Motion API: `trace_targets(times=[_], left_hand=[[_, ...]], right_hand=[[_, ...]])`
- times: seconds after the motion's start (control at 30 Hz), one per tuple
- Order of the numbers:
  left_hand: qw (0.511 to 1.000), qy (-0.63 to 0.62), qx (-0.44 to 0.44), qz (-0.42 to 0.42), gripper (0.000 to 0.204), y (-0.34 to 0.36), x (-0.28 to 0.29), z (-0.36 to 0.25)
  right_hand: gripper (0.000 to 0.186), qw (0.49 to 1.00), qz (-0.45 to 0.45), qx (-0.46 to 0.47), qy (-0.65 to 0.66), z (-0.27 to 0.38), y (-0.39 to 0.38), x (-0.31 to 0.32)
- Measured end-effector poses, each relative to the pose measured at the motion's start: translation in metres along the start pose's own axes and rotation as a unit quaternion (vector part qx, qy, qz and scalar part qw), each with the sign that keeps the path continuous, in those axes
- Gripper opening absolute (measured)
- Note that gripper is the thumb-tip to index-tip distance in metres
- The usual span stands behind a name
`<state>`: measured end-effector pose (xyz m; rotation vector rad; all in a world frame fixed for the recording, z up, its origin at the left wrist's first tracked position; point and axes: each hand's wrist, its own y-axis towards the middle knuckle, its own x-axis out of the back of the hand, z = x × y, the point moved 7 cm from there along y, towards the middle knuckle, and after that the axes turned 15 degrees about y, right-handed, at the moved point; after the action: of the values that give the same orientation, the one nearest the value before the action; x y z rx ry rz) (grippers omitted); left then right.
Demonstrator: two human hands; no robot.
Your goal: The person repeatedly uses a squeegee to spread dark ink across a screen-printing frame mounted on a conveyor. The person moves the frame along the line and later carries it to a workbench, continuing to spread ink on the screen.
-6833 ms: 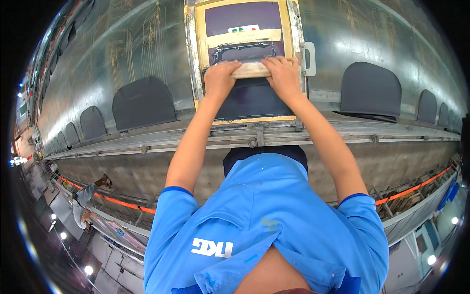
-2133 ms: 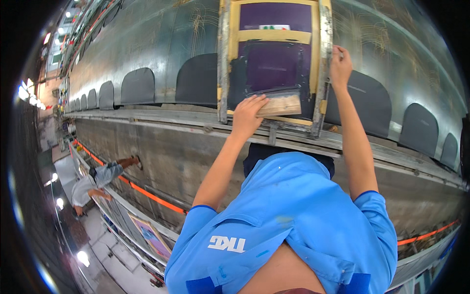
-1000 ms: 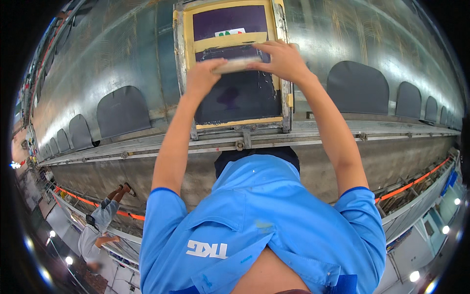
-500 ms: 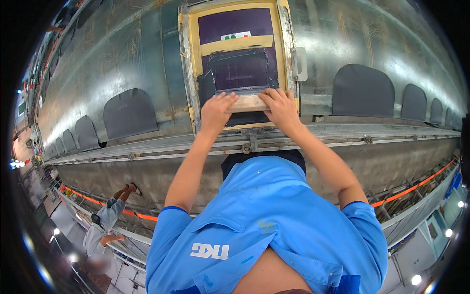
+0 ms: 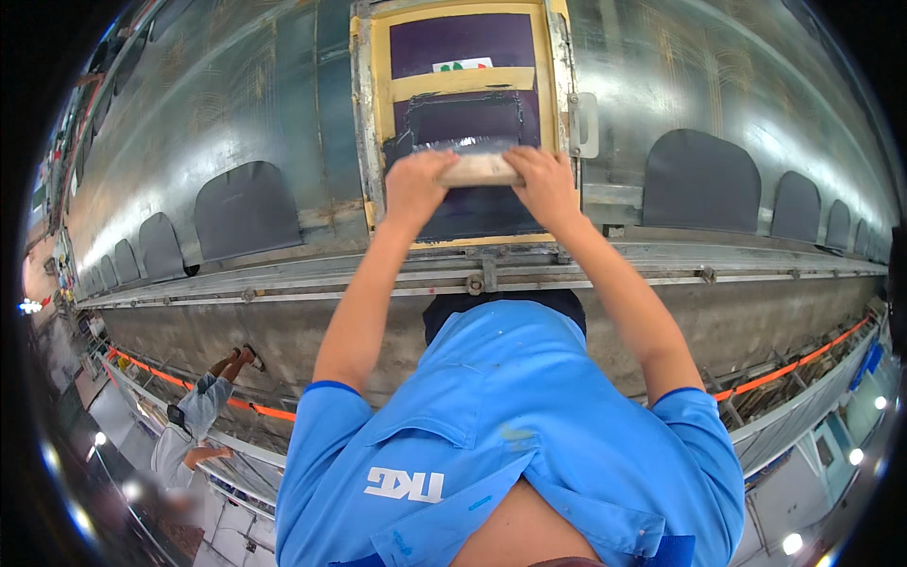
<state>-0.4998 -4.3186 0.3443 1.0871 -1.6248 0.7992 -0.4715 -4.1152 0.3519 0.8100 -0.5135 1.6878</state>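
Squeegee (image 5: 480, 170) is now held farther up the framed printing screen (image 5: 480, 217) than a moment ago, grasped at its ends by the left hand (image 5: 416, 185) and right hand (image 5: 546, 181); dark ink (image 5: 468, 144) is gathered beyond it, so the stroke is judged partway done.

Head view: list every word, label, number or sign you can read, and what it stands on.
Shirt: bold white letters, legible but not copied out here.
Purple screen: white patch with green and red marks, too small to read.
No other text can be made out.
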Motion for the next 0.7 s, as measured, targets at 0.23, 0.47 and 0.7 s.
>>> trace_targets(times=[0.23,0.47,0.7], left_hand=[[1.000,-0.018,0.008,0.024,0.048,-0.026,0.011,-0.008],[0.999,-0.028,0.016,-0.001,0.044,0.080,0.014,0.029],[1.000,0.008,0.006,-0.013,0.034,0.003,-0.005,-0.002]], right_hand=[[0.047,0.997,0.078,-0.018,-0.015,0.016,-0.013,0.005],[0.040,0.998,-0.050,0.030,-0.030,-0.014,0.081,0.026],[0.044,0.999,-0.012,-0.031,0.039,-0.008,0.001,0.002]])
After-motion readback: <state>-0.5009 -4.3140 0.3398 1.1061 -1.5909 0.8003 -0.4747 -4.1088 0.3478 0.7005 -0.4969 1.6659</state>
